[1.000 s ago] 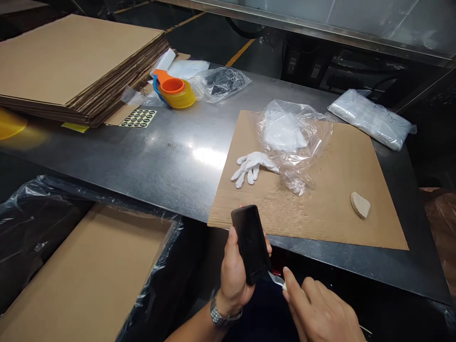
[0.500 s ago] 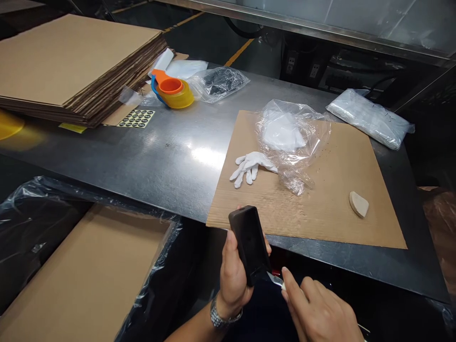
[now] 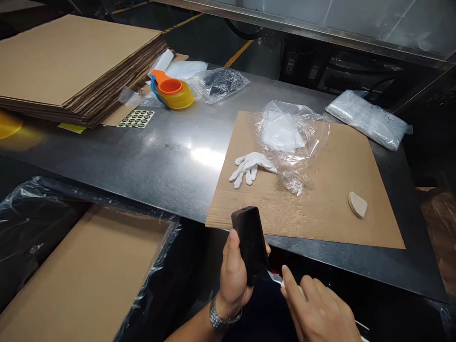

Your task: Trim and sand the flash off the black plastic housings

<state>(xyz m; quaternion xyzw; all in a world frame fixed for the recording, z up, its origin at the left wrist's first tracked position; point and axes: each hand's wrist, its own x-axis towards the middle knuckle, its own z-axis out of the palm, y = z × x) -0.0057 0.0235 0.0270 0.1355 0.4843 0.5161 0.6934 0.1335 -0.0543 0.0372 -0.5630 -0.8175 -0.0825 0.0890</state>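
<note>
My left hand (image 3: 233, 275), with a metal watch on the wrist, grips a flat black case (image 3: 250, 243) upright just in front of the table's near edge. My right hand (image 3: 315, 311) holds a small knife (image 3: 276, 279) with a white handle; its blade tip touches the lower right corner of the black case. Beyond the hands a sheet of brown cardboard (image 3: 331, 199) lies on the steel table (image 3: 149, 152). On it rest a white glove (image 3: 249, 166), a crumpled clear plastic bag (image 3: 292, 137) and a small tan wedge (image 3: 357, 204).
A stack of flat cardboard sheets (image 3: 71, 61) sits at the back left, beside an orange tape dispenser (image 3: 173, 90), a sticker sheet (image 3: 137, 118) and bagged dark items (image 3: 219, 81). A sealed clear bag (image 3: 368, 118) lies at the back right. A plastic-lined carton (image 3: 81, 275) stands below at left.
The black case has tilted slightly in my left hand. The knife stays at its lower corner. Everything on the table is unchanged.
</note>
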